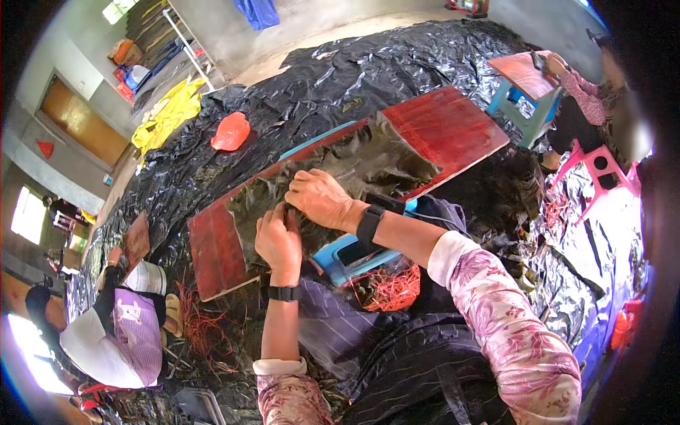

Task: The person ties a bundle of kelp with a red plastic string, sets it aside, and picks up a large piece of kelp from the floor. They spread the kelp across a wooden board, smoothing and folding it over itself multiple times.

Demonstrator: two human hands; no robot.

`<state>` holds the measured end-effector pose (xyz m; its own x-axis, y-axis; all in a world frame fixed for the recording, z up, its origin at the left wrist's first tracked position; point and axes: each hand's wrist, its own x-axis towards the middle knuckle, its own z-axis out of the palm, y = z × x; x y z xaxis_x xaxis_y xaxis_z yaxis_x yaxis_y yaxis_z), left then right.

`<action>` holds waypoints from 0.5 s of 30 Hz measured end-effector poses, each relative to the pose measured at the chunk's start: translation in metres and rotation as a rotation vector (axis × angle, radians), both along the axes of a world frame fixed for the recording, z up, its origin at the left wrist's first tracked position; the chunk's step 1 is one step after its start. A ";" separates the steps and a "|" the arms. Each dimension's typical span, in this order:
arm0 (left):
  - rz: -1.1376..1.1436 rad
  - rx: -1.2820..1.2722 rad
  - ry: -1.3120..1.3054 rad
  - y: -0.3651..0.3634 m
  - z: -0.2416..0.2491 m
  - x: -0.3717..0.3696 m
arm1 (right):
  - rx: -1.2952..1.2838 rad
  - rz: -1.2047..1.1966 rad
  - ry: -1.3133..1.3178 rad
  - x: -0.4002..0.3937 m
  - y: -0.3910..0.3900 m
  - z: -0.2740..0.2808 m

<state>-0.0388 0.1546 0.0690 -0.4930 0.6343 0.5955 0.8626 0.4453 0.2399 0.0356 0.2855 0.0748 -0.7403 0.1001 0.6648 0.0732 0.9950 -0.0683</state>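
A red board (446, 134) lies across in front of me, with dark, wet-looking sheet material (354, 159) spread over its middle. My left hand (278, 237) is at the near edge of this material, its fingers curled and pressed together. Just above and to the right, my right hand (319, 198) is closed too, knuckles up, over the dark material. The fingertips of both hands come close together; what they pinch is too small or hidden to make out. Below the board, a blue plastic stool (354, 256) shows beside a bundle of red strings (386, 287).
Black plastic sheeting (312, 85) covers the floor. A red bag (231, 132) and yellow sheet (170, 113) lie beyond. One person sits at left (131, 326), another at right (584, 99) by a small board on a stool (524, 74). A pink stool (602, 170) stands right.
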 end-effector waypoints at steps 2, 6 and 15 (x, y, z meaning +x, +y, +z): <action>-0.008 0.012 -0.041 0.005 0.000 -0.003 | -0.071 0.011 -0.070 0.007 0.003 0.003; -0.075 0.132 -0.026 0.006 0.010 -0.006 | -0.010 -0.074 0.039 0.028 0.011 0.000; -0.080 0.375 -0.354 0.006 0.018 -0.005 | -0.166 -0.174 0.022 0.048 0.039 0.008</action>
<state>-0.0442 0.1610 0.0868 -0.6641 0.4532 0.5946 0.7276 0.2090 0.6534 0.0839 0.3245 0.0824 -0.6879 0.3341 0.6444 0.2394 0.9425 -0.2331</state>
